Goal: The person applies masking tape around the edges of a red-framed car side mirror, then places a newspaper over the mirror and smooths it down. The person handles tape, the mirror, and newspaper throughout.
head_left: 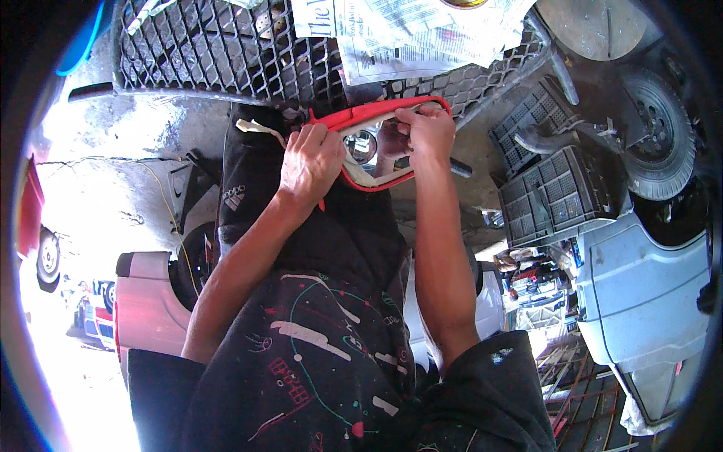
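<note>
A car side mirror [385, 167] with a red housing [354, 114] rests on my lap, its glass facing up. Cream masking tape [361, 178] runs around the rim of the glass. My left hand [310, 164] grips the mirror's left end with bent fingers. At the upper right rim, my right hand [431, 134] is closed in a pinch at the tape, with its reflection showing in the glass. What lies between these fingertips is mostly hidden. A loose cream strip [257, 126] sticks out past the housing's left end, over my dark trousers.
Ahead stands a black metal mesh bench [203, 56] with newspaper sheets [422, 38] on it and part of a tin [463, 3]. To the right are black plastic crates [553, 192], a wheel [655, 132] and a pale blue vehicle panel [640, 282]. A yellow cord [162, 188] crosses the floor at left.
</note>
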Tool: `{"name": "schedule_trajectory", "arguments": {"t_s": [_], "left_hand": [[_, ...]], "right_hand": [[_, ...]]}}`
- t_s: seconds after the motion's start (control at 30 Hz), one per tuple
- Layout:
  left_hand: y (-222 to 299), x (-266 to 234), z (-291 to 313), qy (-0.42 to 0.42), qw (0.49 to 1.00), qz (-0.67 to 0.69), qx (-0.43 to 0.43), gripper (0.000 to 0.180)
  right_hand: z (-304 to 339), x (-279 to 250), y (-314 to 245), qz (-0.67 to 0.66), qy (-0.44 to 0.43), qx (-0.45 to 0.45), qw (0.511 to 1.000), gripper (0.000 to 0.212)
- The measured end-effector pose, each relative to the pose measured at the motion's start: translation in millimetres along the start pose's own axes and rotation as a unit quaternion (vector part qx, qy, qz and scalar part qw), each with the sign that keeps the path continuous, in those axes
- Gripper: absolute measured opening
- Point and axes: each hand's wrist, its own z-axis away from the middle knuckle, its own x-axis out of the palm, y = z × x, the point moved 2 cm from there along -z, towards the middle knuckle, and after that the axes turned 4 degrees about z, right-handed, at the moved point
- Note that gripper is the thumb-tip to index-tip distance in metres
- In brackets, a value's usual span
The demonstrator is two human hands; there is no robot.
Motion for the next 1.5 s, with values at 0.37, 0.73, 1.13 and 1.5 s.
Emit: {"name": "schedule_trajectory", "arguments": {"t_s": [0.37,0.73,1.13,1.5], "left_hand": [[8.2,-1.5,-2.5,-0.043,0.998,-0.017,-0.03,0.008],[9.5,0.6,0.6,-0.075,0.995,-0.068,-0.017,0.007],[2.6,3.9,2.3,-0.038,0.998,-0.048,0.0,0.006],[3.1,2.9,0.6,-0.037,0.998,-0.046,0.007,0.007]], "right_hand": [[1.6,-3.7,-1.4,0.024,0.001,-0.015,1.0,0.032],[-5.1,-7.3,2.1,0.043,-0.015,-0.029,0.999,0.024],[4.1,-14.2,-13.6,0.253,0.023,-0.164,0.953,0.032],[53.5,0.8,-6.2,0.323,-0.084,-0.613,0.716,0.019]]}}
